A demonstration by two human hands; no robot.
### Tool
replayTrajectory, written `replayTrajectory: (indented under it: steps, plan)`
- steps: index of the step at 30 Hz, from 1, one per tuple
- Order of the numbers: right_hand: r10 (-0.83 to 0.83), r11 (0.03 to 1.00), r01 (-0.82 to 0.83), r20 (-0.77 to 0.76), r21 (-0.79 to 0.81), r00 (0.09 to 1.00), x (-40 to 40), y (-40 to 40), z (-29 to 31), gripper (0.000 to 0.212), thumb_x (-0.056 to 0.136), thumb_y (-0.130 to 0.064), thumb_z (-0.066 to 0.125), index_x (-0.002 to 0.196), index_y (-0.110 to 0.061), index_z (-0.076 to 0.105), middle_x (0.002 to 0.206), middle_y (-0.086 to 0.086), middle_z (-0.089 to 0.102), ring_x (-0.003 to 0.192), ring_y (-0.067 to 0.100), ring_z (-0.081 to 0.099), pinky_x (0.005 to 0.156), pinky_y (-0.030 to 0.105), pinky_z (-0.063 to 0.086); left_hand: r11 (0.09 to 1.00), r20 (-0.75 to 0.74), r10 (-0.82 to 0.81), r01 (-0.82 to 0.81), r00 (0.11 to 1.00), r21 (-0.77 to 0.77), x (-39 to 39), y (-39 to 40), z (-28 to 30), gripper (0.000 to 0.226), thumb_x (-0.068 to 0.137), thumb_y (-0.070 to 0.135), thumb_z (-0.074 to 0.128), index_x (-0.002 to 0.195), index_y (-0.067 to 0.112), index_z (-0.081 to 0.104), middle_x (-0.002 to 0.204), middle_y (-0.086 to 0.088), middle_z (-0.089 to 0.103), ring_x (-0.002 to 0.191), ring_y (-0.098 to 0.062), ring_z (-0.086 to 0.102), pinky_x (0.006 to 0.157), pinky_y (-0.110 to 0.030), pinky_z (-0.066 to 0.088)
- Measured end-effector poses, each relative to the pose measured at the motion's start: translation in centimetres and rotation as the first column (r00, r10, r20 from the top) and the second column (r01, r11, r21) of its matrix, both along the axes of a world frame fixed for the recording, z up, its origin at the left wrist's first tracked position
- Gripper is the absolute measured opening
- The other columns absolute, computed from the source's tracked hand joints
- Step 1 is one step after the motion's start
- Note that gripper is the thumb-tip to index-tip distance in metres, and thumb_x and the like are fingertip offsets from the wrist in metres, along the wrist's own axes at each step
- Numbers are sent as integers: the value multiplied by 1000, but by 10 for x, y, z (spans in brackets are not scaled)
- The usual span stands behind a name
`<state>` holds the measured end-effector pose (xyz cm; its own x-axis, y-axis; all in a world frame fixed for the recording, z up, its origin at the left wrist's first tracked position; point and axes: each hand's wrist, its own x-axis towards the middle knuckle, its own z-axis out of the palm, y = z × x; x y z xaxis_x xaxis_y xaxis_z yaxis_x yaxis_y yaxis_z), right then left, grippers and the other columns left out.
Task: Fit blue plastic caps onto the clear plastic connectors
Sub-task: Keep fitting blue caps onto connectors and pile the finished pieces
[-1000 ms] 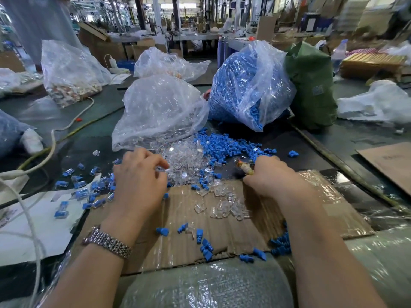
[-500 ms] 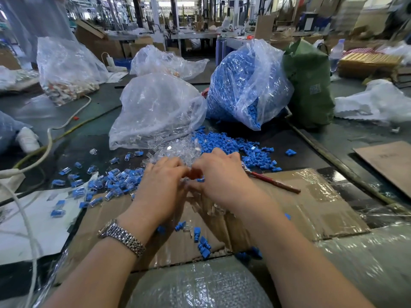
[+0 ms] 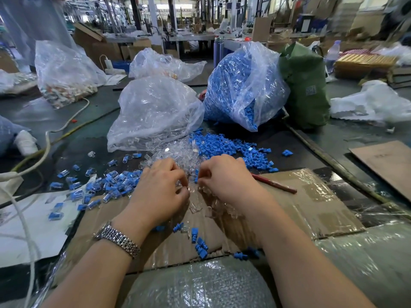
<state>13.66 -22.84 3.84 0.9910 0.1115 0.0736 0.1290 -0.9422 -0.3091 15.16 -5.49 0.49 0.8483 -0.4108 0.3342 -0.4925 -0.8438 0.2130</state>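
Both hands curled together at centre: left hand [image 3: 160, 192] on a clear connector [image 3: 191, 189], right hand [image 3: 224, 181] pinching a blue cap [image 3: 196, 179]; light, stiff, slippery, best pinched by the sides; spare caps [image 3: 231, 150] at 12 o'clock on the worktop [image 3: 289, 138]

Both forearms are bare, with no sleeves showing anywhere in view. The left wrist carries a silver metal watch band [image 3: 117, 239] made of many small links set in rows, shiny and close-fitting. The right wrist and both hands wear nothing, no gloves and no rings that show.
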Motion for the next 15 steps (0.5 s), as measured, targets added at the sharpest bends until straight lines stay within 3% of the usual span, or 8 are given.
replayTrajectory:
  steps: [6,12,15]
  plan:
    - [-94,985,98,-39,141,995,0,-16,3,9,97,-32,66,94,-27,73,95,-5,72,98,21,65,101,51,46,1000,17,10,-10,1000,4,4,0,-3,33,95,36,63,129,33,62,117,11,55,113,-8,47,106,-31,37]
    - [-82,984,89,-50,152,995,0,-16,6,8,98,-32,65,96,-28,72,96,-6,72,97,20,65,98,50,49,999,17,14,-13,1000,-32,8,1,-3,15,94,29,69,108,28,65,106,12,58,101,-7,50,92,-25,44]
    - [-84,983,90,-43,162,996,0,-16,6,7,97,-32,66,94,-28,71,97,-5,72,97,21,65,98,50,49,996,31,41,-38,999,-78,7,2,-2,13,90,25,73,99,26,64,95,14,57,90,-6,49,78,-20,38]
